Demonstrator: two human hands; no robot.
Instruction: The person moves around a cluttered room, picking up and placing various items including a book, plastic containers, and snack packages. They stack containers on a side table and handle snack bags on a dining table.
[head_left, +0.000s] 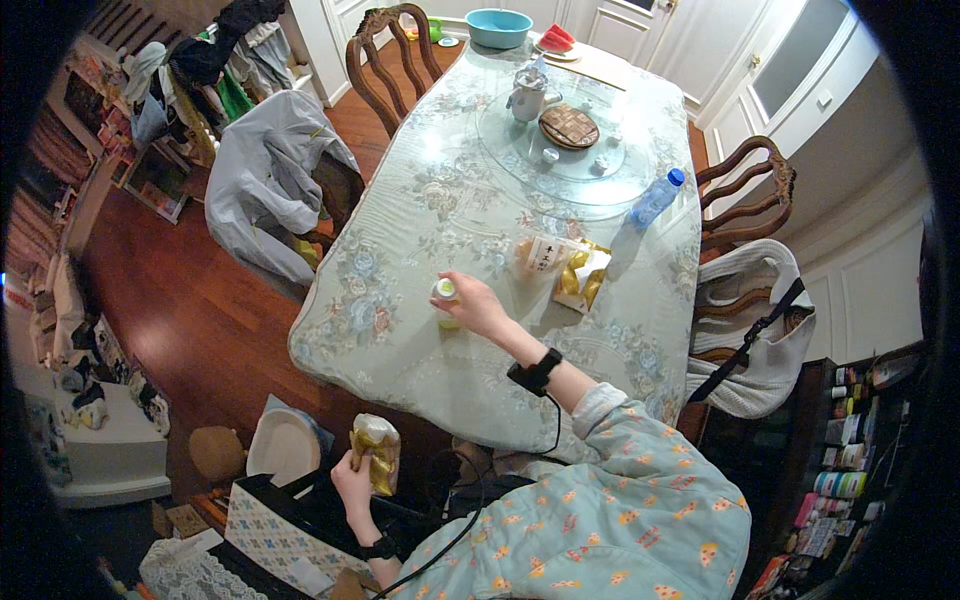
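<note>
My right hand (476, 301) grips a small bottle (448, 289) by its upper part; a pale lid and a yellowish-green lower body show past the fingers. The bottle is over the near left part of the table, and I cannot tell whether it touches the cloth. Away from the table, at the lower left, my left hand (352, 480) holds a gold and white packet (377, 454). A similar gold and white packet (583, 276) stands on the table to the right, beside a clear bag of food (538, 255) with a printed label.
The floral-covered table (390, 352) bears a glass turntable (517, 176) with a pitcher (529, 96) and woven mats (570, 126). A blue-capped bottle (655, 199), watermelon (556, 39) and a turquoise basin (499, 30) stand farther off. Chairs (750, 187) flank it. A patterned box (281, 532) lies below my left hand.
</note>
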